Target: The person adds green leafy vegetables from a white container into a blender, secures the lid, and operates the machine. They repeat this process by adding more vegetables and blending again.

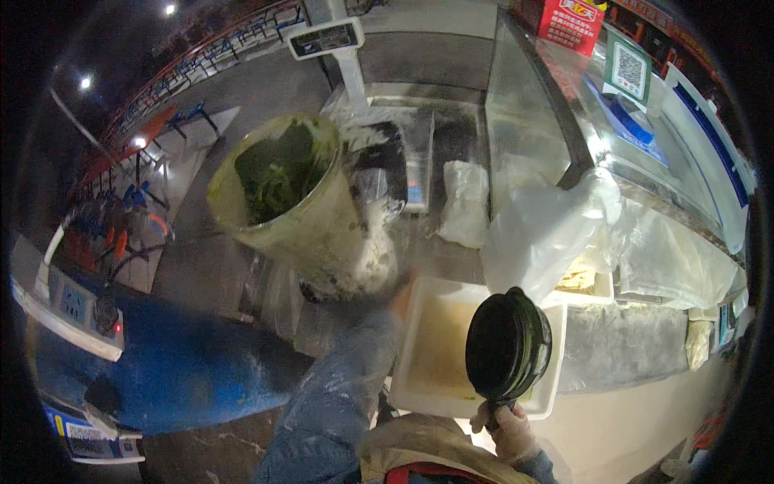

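My right hand [516, 434] is closed around the short handle of a dark, round, pan-like scoop [509, 345]. The scoop is above the right part of a white rectangular tray [401, 367], whose inside looks brownish. My left arm reaches forward in a blue sleeve under a clear plastic cover. My left hand [398, 300] is smeared by motion at the tray's far left corner, close to a large pale bucket [310, 230]. I cannot tell whether it touches the bucket. The bucket leans to the left, with green leafy stuff [278, 187] inside.
A white plastic bag [548, 230] hangs at the counter's right, near a small tray of yellowish strips [576, 278]. Beyond stand a pale bag [464, 202] and a scale display [326, 38] on a post. A blue surface [185, 363] is at left, a glass-fronted case [532, 105] at right.
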{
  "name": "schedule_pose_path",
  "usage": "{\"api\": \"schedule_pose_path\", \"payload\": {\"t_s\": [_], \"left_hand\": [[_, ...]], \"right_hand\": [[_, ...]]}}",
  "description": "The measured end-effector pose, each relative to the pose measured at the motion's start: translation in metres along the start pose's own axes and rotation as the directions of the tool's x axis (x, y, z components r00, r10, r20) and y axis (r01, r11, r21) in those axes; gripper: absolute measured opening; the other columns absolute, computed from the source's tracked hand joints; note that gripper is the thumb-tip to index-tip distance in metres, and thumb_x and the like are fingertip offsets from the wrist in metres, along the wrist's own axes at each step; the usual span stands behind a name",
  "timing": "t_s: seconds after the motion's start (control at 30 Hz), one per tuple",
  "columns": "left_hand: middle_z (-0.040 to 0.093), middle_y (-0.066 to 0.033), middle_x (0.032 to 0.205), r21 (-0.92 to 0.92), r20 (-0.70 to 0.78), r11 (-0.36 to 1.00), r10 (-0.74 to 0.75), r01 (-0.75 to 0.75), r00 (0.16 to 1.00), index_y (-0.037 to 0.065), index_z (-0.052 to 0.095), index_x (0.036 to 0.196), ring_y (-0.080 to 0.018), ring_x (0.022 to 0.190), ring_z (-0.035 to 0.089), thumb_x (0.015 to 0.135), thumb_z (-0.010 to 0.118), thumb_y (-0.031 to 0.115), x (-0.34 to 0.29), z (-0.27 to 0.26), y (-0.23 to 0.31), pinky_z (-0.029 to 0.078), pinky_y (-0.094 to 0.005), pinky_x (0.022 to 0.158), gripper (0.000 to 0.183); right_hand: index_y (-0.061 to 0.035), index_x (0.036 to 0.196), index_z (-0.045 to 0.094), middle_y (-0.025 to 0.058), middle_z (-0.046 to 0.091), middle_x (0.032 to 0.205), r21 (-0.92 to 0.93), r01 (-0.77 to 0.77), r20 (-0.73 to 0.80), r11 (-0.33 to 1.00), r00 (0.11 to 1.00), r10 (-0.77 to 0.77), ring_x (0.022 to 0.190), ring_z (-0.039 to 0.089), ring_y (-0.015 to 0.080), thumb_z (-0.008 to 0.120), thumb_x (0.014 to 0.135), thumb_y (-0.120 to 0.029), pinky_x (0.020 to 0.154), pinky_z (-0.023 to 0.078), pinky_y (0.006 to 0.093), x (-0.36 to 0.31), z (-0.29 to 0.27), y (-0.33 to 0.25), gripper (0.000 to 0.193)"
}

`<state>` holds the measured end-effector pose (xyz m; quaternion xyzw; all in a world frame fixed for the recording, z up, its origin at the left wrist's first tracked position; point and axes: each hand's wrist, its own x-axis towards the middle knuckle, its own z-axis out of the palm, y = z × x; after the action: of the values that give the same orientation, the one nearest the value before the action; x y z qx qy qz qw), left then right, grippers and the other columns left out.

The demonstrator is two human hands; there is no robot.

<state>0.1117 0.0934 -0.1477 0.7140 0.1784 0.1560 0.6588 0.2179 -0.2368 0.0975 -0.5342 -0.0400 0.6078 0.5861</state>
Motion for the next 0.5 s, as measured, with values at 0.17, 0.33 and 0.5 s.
{"api": "schedule_pose_path", "payload": {"t_s": [0.17,0.33,0.5], "left_hand": [[0.054,-0.0104,0.112,0.296,-0.038,0.954,-0.03,0.041,0.999,0.007,0.054,0.11,-0.0248,0.107,0.048,0.091,0.043,0.019,-0.014,-0.001,-0.021,0.032,-0.0409,0.096,0.025],[0.057,-0.0092,0.106,0.969,-0.004,0.235,-0.299,0.077,0.954,0.009,0.058,0.103,-0.0248,0.102,0.052,0.091,0.044,0.018,-0.098,-0.001,0.035,0.034,-0.0447,0.093,0.02],[0.057,-0.0092,0.095,0.945,-0.091,0.327,0.234,0.009,0.968,0.006,0.061,0.093,-0.0279,0.092,0.055,0.08,0.053,0.016,-0.151,0.029,0.139,0.04,-0.0459,0.084,0.018]], "right_hand": [[0.0002,0.091,0.052,0.0115,0.057,0.075,0.085,-0.021,-0.004,0.996,1.0,0.021,0.071,0.057,0.0233,0.054,0.087,-0.022,0.069,0.047,0.0361,0.008,-0.008,0.007,0.023],[0.0003,0.098,0.051,0.0118,0.057,0.08,0.03,0.016,0.094,0.999,0.995,-0.019,0.072,0.057,0.0228,0.055,0.088,-0.026,0.069,0.047,0.0361,0.004,-0.02,0.009,0.029],[-0.0046,0.1,0.054,0.0082,0.062,0.079,-0.105,0.065,0.096,0.992,0.994,-0.055,0.07,0.056,0.0155,0.042,0.09,-0.016,0.064,0.044,0.029,0.0,-0.021,-0.004,0.019]]}}
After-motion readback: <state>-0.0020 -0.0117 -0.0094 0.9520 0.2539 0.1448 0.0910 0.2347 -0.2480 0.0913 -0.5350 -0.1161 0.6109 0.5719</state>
